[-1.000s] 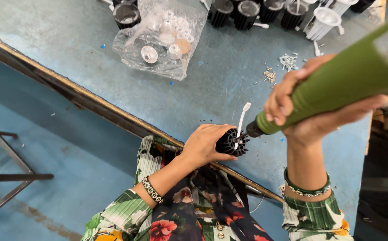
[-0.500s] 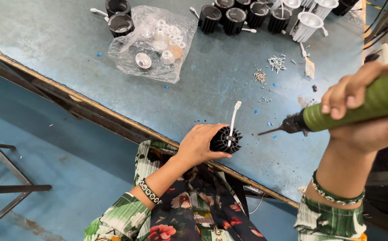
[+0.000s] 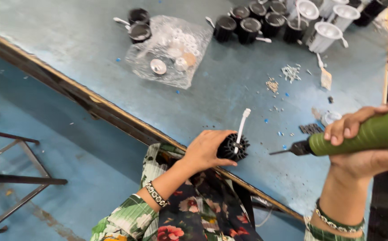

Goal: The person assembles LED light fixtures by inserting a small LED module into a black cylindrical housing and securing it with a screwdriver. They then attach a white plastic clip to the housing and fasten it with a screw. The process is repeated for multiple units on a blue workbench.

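Observation:
My left hand (image 3: pixel 205 149) grips a black finned round lamp body (image 3: pixel 233 147) at the near edge of the blue worktable (image 3: pixel 229 89); a white wire (image 3: pixel 243 122) sticks up out of it. My right hand (image 3: pixel 363 143) is wrapped around a green electric screwdriver (image 3: pixel 363 136), held level. Its bit tip points left and hangs a short way to the right of the lamp body, not touching it.
A clear plastic bag of small round parts (image 3: pixel 169 53) lies at the back left. Several black lamp bodies (image 3: pixel 256 24) and white reflectors (image 3: pixel 325 33) stand along the far side. Small piles of screws (image 3: pixel 287 73) dot the middle. A metal frame (image 3: pixel 10 178) stands on the floor, left.
The screwdriver has pulled away to the right, out of the lamp body, and now hangs level clear of it. My left hand keeps hold of the lamp body.

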